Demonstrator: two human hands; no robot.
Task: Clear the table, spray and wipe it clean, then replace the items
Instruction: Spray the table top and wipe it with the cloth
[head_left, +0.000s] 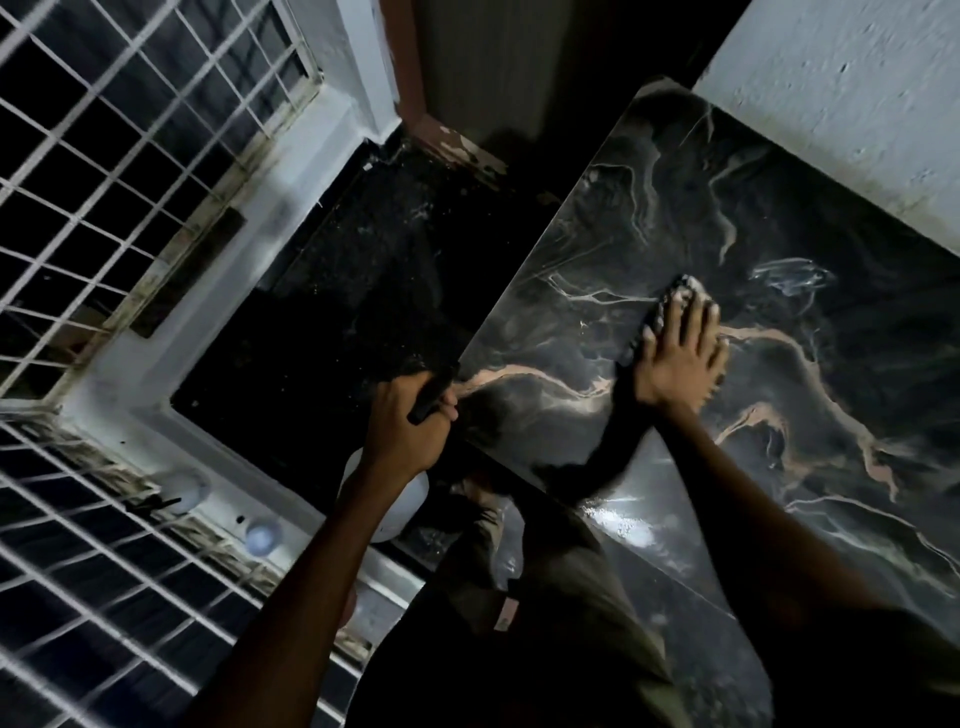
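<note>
The table (675, 218) has a glossy black marble-look top with pale and pinkish veins. My right hand (680, 358) lies flat on a dark textured cloth (675, 293), pressing it against the tabletop with straight fingers. My left hand (410, 421) grips the black trigger head of a white spray bottle (400, 514), held just off the table's left edge, above the floor. Most of the bottle's body is hidden by my wrist. A wet shine shows on the tabletop near its front edge.
A dark speckled floor (337, 312) lies left of the table. White metal window grilles (114, 156) and a white sill run along the left. A white wall (857, 104) stands behind the table. Small pale round things (262, 538) sit on the sill.
</note>
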